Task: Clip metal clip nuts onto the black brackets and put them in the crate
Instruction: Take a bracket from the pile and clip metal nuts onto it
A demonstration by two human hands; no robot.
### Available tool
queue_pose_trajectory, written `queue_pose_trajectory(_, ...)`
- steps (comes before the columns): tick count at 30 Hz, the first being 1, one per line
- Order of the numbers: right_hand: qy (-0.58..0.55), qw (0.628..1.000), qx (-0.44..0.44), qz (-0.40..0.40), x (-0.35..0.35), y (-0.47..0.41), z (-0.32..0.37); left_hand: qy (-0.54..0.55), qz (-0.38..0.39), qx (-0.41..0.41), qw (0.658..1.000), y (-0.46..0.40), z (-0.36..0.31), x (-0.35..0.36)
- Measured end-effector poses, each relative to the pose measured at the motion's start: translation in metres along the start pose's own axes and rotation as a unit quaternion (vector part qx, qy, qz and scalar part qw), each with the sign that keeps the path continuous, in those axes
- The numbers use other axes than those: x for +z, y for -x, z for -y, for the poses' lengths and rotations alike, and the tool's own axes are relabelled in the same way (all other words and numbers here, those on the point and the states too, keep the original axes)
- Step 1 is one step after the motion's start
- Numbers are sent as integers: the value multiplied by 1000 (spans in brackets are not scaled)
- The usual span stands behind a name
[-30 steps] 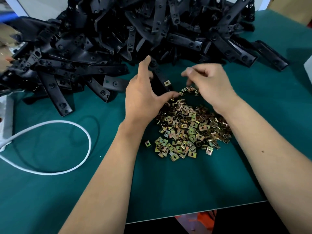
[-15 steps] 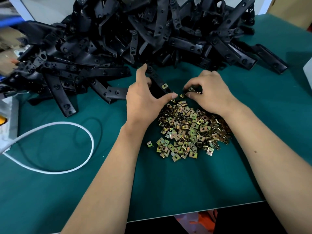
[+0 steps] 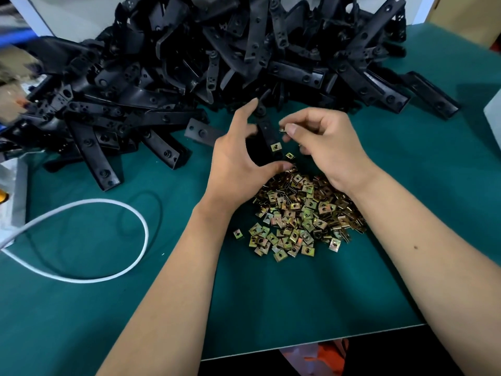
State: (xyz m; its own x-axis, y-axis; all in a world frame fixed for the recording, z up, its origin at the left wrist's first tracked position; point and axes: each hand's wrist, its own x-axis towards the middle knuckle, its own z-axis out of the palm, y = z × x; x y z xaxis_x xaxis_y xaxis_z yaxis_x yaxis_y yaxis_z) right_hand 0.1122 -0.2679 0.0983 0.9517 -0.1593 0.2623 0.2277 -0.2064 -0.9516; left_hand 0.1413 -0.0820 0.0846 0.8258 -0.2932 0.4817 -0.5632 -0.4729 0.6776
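Observation:
My left hand [image 3: 233, 164] holds a black bracket [image 3: 267, 128] just above the green table, fingers and thumb curved round it. One brass clip nut [image 3: 275, 147] sits clipped on the bracket's near end. My right hand [image 3: 322, 147] pinches another clip nut [image 3: 283, 129] between thumb and forefinger, right beside the bracket. A loose heap of clip nuts [image 3: 301, 215] lies under and in front of both hands. A big pile of black brackets [image 3: 217, 58] fills the back of the table. No crate is in view.
A white cable [image 3: 113, 272] loops over the green mat [image 3: 271, 308] at the left. A white power strip [image 3: 13, 196] lies at the far left edge. A pale box corner [image 3: 494, 115] shows at the right edge. The table's front edge runs below the nuts.
My right hand has lifted off the nut heap with a clip nut and come up beside the bracket. My left hand has kept hold of the bracket.

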Motion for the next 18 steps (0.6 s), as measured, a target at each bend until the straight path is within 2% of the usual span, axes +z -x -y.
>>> queue_pose_trajectory(5,-133,989,69,10,-2,-2,1,10,19,12,1000,0,0,2)
queue_pose_trajectory(12,-103,992,63,-46,0,-4,-1,19,41,35,998,-1,0,5)
queue_pose_trajectory(18,-79,994,60,-49,1,-3,-3,24,48,46,997,0,-1,5)
